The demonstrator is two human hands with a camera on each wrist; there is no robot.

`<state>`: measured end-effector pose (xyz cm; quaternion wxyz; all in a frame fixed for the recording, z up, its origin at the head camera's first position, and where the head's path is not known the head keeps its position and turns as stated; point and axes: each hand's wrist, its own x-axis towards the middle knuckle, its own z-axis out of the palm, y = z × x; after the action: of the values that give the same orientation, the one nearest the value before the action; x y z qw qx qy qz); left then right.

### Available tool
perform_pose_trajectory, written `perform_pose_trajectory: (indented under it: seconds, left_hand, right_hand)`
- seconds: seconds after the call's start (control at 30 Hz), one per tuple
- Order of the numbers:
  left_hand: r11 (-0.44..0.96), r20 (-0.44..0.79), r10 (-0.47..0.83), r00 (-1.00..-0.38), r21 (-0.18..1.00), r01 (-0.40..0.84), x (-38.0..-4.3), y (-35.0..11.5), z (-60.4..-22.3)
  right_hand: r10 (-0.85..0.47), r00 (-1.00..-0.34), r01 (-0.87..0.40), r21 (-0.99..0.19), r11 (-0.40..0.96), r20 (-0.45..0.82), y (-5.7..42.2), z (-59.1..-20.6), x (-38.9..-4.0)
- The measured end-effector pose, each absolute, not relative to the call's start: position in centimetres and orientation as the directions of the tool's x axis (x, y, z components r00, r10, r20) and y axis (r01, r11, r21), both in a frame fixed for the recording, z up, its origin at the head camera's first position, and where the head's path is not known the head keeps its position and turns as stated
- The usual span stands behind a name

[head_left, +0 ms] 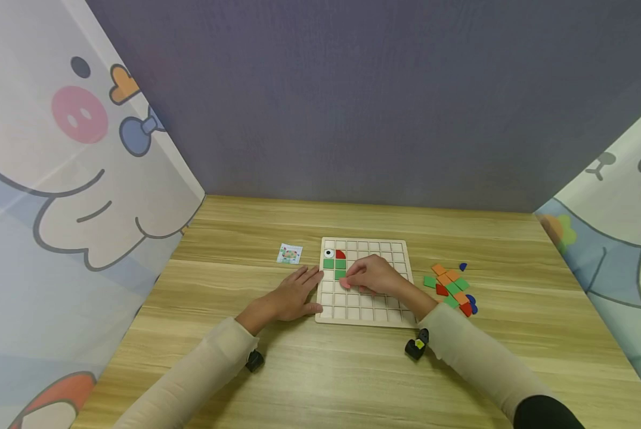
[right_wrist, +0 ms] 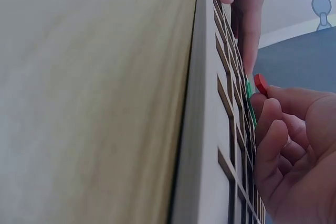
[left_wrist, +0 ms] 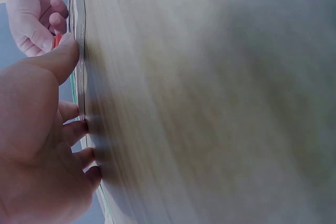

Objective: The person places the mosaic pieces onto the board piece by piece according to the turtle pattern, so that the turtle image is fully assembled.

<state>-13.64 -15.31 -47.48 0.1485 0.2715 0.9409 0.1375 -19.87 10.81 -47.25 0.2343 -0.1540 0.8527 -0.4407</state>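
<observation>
Pale wood forms the square gridded puzzle board [head_left: 364,310] lying flat on the light wooden table [head_left: 352,381], with green square tiles [head_left: 334,264], a red quarter-round tile [head_left: 340,254] and a white eye tile [head_left: 328,253] seated in its far left cells. The left hand [head_left: 294,293] lies flat with straight fingers against the board's left edge, while the right hand [head_left: 372,274] hovers over the grid just right of the green tiles, fingertips pinching a small red piece [right_wrist: 261,84]. Loose orange, green, red and blue tiles [head_left: 451,288] lie right of the board, a small picture card [head_left: 290,254] to its left.
</observation>
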Motion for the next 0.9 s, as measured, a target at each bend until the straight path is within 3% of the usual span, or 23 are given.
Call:
perform_pose_trajectory:
  seconds: [0.9]
  left_hand:
    - [0.808,-0.202,0.559,-0.804,0.352,0.473,-13.7,-15.4,-47.3]
  right_hand:
    - [-0.461,-0.855,-0.158,-0.727,0.669,-0.238,8.7,-47.4,-19.3]
